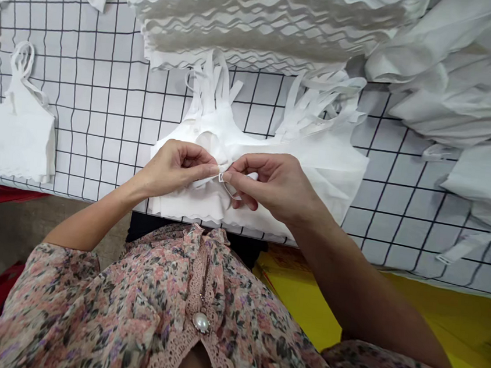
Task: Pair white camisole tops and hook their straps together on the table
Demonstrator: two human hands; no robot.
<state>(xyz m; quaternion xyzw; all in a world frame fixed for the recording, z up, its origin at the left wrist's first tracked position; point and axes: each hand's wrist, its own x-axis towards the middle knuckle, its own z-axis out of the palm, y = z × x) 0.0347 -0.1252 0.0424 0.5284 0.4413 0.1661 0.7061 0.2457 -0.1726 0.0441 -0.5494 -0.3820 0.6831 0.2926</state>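
Observation:
A white bra top [318, 162] with thin straps lies on the grid-patterned table in front of me, apparently on a small stack of the same. Above its middle, my left hand [179, 168] pinches a white strap [204, 181] between thumb and forefinger. My right hand [267, 183] is closed on a small white strap buckle [221, 177] right beside the left fingertips. A loop of thin strap hangs under the right fingers. Several more straps [214, 87] stand up in a bunch at the top of the garment.
Piled white garments with wavy edges [266, 22] lie at the back. Another white bra top stack [14, 130] is at the left. Loose white garments [470, 85] heap at the right, one strap [462, 248] trailing. A yellow surface [304, 295] shows below the table [105, 99].

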